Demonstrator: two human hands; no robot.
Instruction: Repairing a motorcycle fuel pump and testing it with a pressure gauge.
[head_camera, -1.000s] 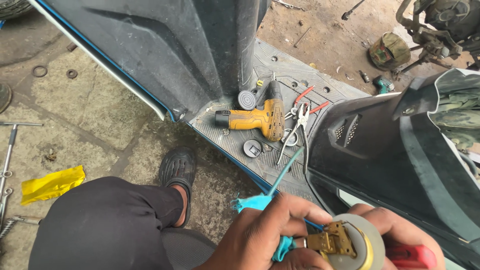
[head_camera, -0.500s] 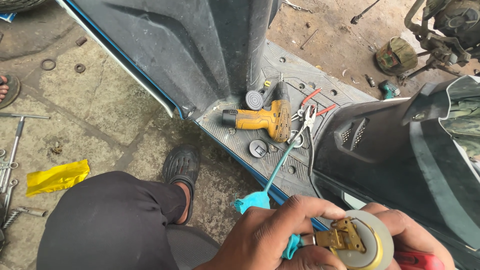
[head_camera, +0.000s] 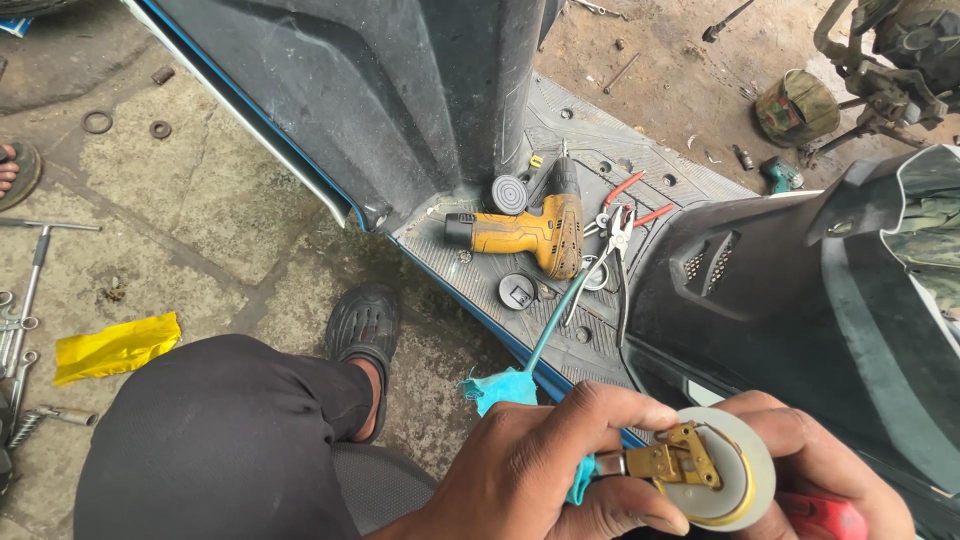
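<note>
At the bottom of the view, the left hand (head_camera: 545, 470) closes its grip around a brass terminal fitting (head_camera: 675, 462) with a wad of teal cloth (head_camera: 503, 388) bunched against the palm; the thumb lies along the lower edge of the fitting. The right hand (head_camera: 820, 455) wraps its fingers behind a pale round part (head_camera: 735, 480), holding it from the rear, and a red handle (head_camera: 825, 515) shows under the same hand, though how it is held cannot be told. The brass fitting sits on the face of the round part, touching it.

Taking the yellow cordless drill (head_camera: 530, 232) on the scooter footboard (head_camera: 600, 160) as landmark: the hands and the round part are well below it, toward the wearer. Red-handled pliers (head_camera: 620, 225) lie just to the right of the drill, a round grey cap (head_camera: 510, 193) just above its left end, and another round cap (head_camera: 517, 291) just below it. A thin teal wire (head_camera: 555, 315) runs from beside the drill down to the cloth. Left and below the drill, a black sandal (head_camera: 362, 330) stands on the concrete floor (head_camera: 200, 210), beside the wearer's dark-trousered knee (head_camera: 210, 440). Far left of the drill lie a yellow rag (head_camera: 115, 347) and some wrenches (head_camera: 20, 320).
</note>
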